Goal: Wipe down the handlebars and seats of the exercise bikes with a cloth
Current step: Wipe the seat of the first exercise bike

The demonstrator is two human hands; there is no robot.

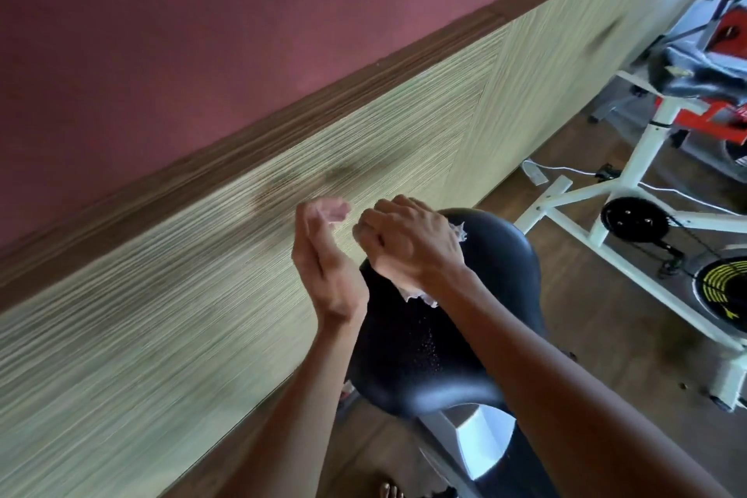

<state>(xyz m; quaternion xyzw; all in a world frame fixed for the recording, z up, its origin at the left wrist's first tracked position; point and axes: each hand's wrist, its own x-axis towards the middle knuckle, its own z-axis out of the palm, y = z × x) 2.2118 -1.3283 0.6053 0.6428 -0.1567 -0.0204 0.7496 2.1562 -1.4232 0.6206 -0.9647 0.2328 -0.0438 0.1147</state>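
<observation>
A black padded bike seat (424, 340) fills the lower middle of the head view, atop a grey seat post (481, 445). My right hand (408, 247) grips a crumpled white cloth (420, 295) and presses it onto the seat's top; bits of cloth stick out below the palm and near the knuckles. My left hand (327, 259) hovers just left of the seat, palm turned inward, fingers loosely curled and holding nothing. Small white specks lie on the seat surface.
A striped beige wall panel (202, 295) with a brown trim runs close on the left. A white-framed exercise bike (630, 198) with a yellow-marked flywheel stands to the right on the wood floor (566, 295). More red bikes (727, 32) stand farther back. A bare foot (390, 491) shows at the bottom.
</observation>
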